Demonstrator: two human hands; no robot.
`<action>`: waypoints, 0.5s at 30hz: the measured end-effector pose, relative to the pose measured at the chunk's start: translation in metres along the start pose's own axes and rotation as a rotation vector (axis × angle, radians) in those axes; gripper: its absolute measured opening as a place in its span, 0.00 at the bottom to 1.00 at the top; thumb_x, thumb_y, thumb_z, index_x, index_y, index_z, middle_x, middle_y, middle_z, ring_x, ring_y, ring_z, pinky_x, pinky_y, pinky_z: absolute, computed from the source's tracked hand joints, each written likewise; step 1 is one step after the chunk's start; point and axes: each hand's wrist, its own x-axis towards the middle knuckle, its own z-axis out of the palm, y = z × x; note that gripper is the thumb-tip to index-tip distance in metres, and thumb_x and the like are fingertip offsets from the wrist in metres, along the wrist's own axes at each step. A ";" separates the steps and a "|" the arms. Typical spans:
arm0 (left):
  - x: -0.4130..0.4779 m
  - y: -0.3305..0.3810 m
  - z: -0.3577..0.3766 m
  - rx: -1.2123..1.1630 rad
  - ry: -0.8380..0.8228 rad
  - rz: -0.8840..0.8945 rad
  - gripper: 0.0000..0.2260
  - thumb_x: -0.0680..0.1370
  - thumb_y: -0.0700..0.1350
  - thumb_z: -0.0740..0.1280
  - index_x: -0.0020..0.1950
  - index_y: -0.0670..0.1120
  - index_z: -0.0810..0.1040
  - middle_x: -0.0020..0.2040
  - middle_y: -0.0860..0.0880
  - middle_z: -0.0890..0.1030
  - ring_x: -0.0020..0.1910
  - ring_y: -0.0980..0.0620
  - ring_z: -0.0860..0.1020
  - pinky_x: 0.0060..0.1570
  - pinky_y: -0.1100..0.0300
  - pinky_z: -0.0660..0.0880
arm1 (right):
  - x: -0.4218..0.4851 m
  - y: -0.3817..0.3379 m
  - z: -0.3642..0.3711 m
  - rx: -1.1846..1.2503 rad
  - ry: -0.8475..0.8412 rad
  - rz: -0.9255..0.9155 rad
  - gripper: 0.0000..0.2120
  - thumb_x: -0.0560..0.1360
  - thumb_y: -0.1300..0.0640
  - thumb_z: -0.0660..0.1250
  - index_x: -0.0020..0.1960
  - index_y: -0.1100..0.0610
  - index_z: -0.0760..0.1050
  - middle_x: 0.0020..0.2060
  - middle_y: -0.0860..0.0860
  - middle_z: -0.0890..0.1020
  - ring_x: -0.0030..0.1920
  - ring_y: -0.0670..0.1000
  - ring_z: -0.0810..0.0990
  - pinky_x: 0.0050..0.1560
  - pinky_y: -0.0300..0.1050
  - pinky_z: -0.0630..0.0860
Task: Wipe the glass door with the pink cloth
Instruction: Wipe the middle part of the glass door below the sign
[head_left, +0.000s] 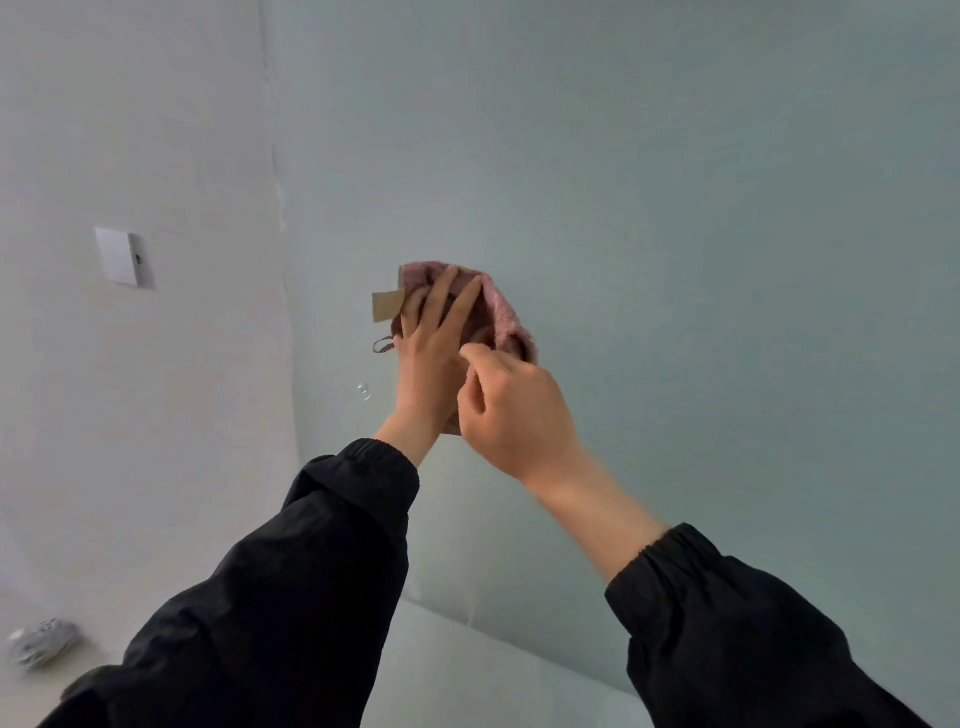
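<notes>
Currently the fluffy pink cloth (501, 312) sits bunched against the pale green frosted glass door (727, 208), near the door's left edge and high up at arm's reach. Its long axis runs roughly up-down the pane: top edge just past the fingertips, bottom fold down by the left wrist. A brown card tag (387, 305) and a thin hanging loop (383, 345) stick out on its left side, toward the wall. Left hand (428, 364) is the one on it, with fingers (441, 299) straight and spread, pressing the cloth to the glass, so the cloth lies directly under and ahead of them. Right hand (519, 415) comes in from the lower right with fingers curled. Thumb and forefinger look to pinch the cloth's lower-right fold, though the contact itself is hidden. Judgement: a regrip before a stroke; can't tell how much glass is done. Most bare glass lies right and up of the cloth, so the stroke likely goes that way, left hand driving. Risk: tag dragging on the pane. Outward: small clear hook (363, 391) on the glass left of the left wrist, white wall (130, 130) with a white square switch plate (124, 257), black sleeves (322, 545), white shoe (41, 642) on the floor at far lower left.
</notes>
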 end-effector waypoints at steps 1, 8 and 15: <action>0.001 -0.005 0.000 -0.019 0.029 0.035 0.21 0.76 0.50 0.63 0.70 0.53 0.72 0.73 0.51 0.68 0.66 0.42 0.65 0.63 0.41 0.67 | 0.002 0.000 0.002 0.027 0.005 0.041 0.16 0.72 0.62 0.57 0.55 0.63 0.77 0.42 0.57 0.82 0.40 0.63 0.80 0.34 0.53 0.78; 0.014 -0.040 -0.013 -0.065 0.057 0.239 0.16 0.80 0.40 0.65 0.68 0.43 0.76 0.68 0.46 0.75 0.61 0.43 0.72 0.68 0.64 0.64 | 0.004 0.010 0.025 0.127 0.088 0.232 0.25 0.74 0.66 0.52 0.71 0.68 0.65 0.72 0.62 0.66 0.73 0.59 0.62 0.74 0.48 0.58; 0.026 -0.059 -0.025 -0.128 -0.023 0.389 0.15 0.80 0.38 0.63 0.66 0.42 0.76 0.67 0.48 0.76 0.63 0.48 0.72 0.64 0.60 0.70 | 0.020 0.022 0.070 -0.197 0.173 0.086 0.24 0.77 0.61 0.55 0.72 0.66 0.66 0.74 0.60 0.65 0.76 0.61 0.56 0.76 0.55 0.51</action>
